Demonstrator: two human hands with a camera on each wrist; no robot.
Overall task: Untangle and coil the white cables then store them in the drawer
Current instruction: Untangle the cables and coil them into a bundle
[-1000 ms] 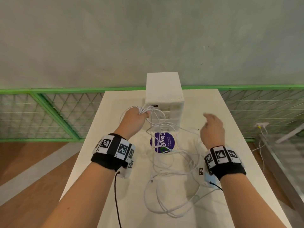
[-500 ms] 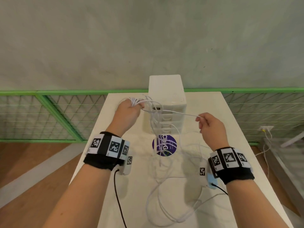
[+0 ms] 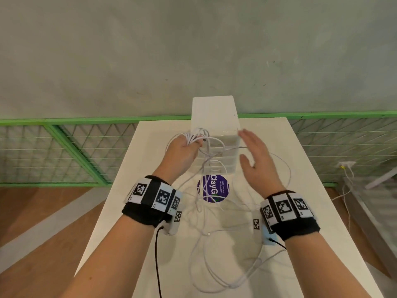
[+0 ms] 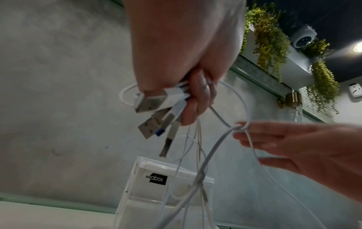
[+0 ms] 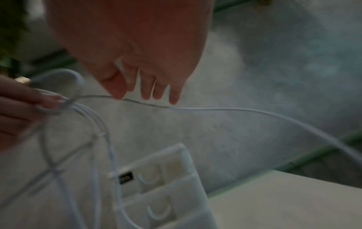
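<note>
My left hand (image 3: pixel 189 144) is raised in front of the white drawer unit (image 3: pixel 214 112) and grips a bunch of white cables by their ends. The left wrist view shows their USB plugs (image 4: pixel 154 108) sticking out of the left hand (image 4: pixel 194 99). From there the cables (image 3: pixel 214 280) hang down in tangled loops onto the table. My right hand (image 3: pixel 251 147) is held flat beside it, fingers straight. One strand (image 5: pixel 235 110) runs under the fingertips (image 5: pixel 147 93) of that hand and hooks over the tip of one finger (image 4: pixel 243 125).
The white table (image 3: pixel 290 190) carries a round purple sticker (image 3: pixel 214 188) before the drawer unit. A green mesh railing (image 3: pixel 64 147) runs behind the table against a grey wall. On the floor at the right lies another cable with a socket (image 3: pixel 345 166).
My right hand let go of the strand it was pinching, opened flat and moved left toward my left hand. The left hand kept its grip on the bunch.
</note>
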